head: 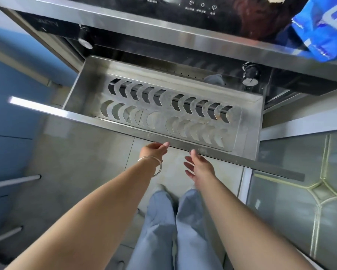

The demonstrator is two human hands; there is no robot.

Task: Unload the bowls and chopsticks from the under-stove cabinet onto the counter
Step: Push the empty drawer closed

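The stainless under-stove drawer (82,78) stands pulled out below the stove front. Its slotted metal rack (163,108) holds nothing that I can see; no bowls or chopsticks show. My left hand (154,151), with a thin bangle on the wrist, has its fingertips at the drawer's front bar (241,160). My right hand (198,166) hovers just below that bar, fingers spread, thumb tip close to the bar, holding nothing.
The black stove top (183,4) with its steel edge runs across the top. A blue packet (323,30) lies on it at the right. Two knobs (250,75) sit on the stove front. Blue cabinets (6,133) stand at the left, tiled floor below.
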